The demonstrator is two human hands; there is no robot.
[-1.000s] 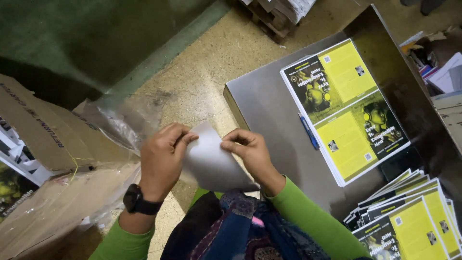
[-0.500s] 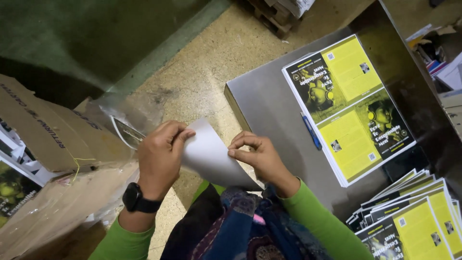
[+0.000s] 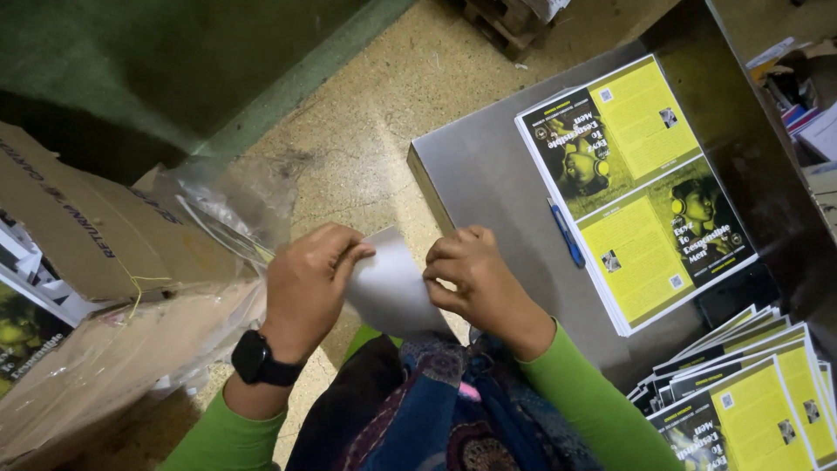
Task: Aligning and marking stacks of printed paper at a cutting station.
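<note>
White paper sheet [image 3: 392,292] between left hand [image 3: 305,288], right hand [image 3: 475,279], top corner pointing away

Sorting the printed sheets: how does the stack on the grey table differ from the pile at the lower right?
The stack lies squared up, edges aligned; the pile is fanned out, sheets slipping over each other. The stack shows whole, with a blue pen beside it; the pile is cut off by the frame edge. Both show yellow-and-black covers.

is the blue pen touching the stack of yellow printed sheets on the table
Touching, it seems. In the head view the blue pen lies on the grey table right along the left edge of the stack of printed sheets, with no visible gap between them.
</note>
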